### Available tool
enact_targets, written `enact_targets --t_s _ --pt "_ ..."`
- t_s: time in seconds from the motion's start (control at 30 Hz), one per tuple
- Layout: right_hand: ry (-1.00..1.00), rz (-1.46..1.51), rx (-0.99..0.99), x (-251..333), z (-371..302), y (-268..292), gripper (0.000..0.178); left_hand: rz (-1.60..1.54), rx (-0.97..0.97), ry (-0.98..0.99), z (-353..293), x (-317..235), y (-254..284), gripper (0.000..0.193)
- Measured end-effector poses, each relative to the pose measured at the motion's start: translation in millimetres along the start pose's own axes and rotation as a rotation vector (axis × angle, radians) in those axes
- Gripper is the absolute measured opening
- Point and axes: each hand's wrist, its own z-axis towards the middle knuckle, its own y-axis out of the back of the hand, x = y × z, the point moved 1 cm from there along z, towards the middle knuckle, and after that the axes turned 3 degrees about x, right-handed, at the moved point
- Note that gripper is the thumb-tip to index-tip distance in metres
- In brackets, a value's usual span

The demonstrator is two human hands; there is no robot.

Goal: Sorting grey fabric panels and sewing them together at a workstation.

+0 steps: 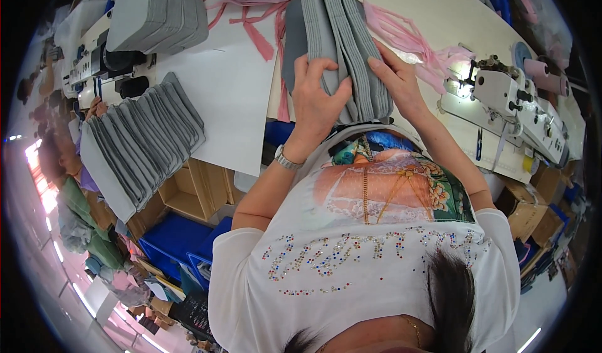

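Note:
Two bundles of grey fabric pieces stand side by side on their edges in front of me, a narrower left bundle (315,30) and a thicker right bundle (359,49). My left hand (315,99) grips the near part of the left bundle, with its thumb bent toward the gap between the two. Along the outer side of the right bundle lies my right hand (400,83), thumb on the top edges and fingers partly hidden behind the layers. Beneath the bundles shows a flat dark grey piece (291,46).
Pink fabric strips (401,30) lie beyond the bundles. A sewing machine (514,96) stands at the right. On the left are a fanned row of grey pieces (141,140), a tall grey stack (157,17) and another machine (94,68). A white board (219,96) covers the left tabletop.

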Motion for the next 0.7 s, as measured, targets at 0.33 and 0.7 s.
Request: enact_targets --t_s 0.33,0.7 --pt "-0.005 0.029 0.013 -2.6 0.8 -0.2 0.051 -0.041 -0.027 -0.136 0.0 6.1 2.2 0.025" --pt "-0.008 -0.013 0.002 -2.9 1.0 0.3 0.052 -0.056 -0.046 -0.138 2.3 2.1 1.8 0.024"
